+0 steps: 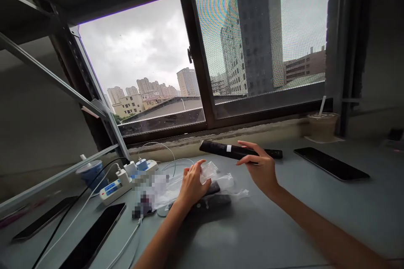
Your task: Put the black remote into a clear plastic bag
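Bags (210, 171), clear, dark objects (217, 202) inside | left hand (193, 183) upon them, grip unclear | right hand (264, 172) parted, at black device (217, 149), desk's (259, 235) far edge | drink-filled cup (322, 129): far-right corner

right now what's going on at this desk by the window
The person's left hand is on clear plastic packaging, with dark items in or under it. The right hand is at a black remote-like device with a white label; whether its grip is closed I can't tell. A power strip lies to the left, a dark-screened phone to the right.
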Demonstrator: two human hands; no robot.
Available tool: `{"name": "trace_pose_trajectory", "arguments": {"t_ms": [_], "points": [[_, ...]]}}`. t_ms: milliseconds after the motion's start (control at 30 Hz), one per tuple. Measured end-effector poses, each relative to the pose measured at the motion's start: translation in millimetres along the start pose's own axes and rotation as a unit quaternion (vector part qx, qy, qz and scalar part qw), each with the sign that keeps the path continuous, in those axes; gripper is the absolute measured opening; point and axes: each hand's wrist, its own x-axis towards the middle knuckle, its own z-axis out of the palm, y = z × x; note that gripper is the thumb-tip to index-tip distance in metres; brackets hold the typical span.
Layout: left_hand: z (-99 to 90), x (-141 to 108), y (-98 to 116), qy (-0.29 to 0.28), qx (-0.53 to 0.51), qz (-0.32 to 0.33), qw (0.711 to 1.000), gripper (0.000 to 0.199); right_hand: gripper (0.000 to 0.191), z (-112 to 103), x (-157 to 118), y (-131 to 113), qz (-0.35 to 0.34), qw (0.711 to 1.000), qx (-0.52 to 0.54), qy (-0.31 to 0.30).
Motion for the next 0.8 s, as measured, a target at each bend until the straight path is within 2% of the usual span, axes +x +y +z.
{"name": "trace_pose_trajectory", "arguments": {"t_ms": [167,333,567,800], "points": [[-1.9,2.0,-1.2,0.048,0.020,-0.005,0.999,0.029,0.018,4.4,-1.3,-1.0,0.137,0.985,0.103,-0.024],[1.7,3.0,-6.3,0.041,0.045,-0.003,0.998,0.017,0.012,6.1,-2.0,-2.8,0.202,0.966,0.154,-0.047],[3.2,3.1,-8.6,-0.014,0.061,-0.007,0.998,0.021,0.018,7.0,-2.2,-2.4,0.233,0.956,0.172,-0.039],[0.0,4.0,-5.2,-0.011,0.075,-0.017,0.997,0.030,0.012,9.0,-4.9,2.2,0.252,0.950,0.177,-0.050]]}}
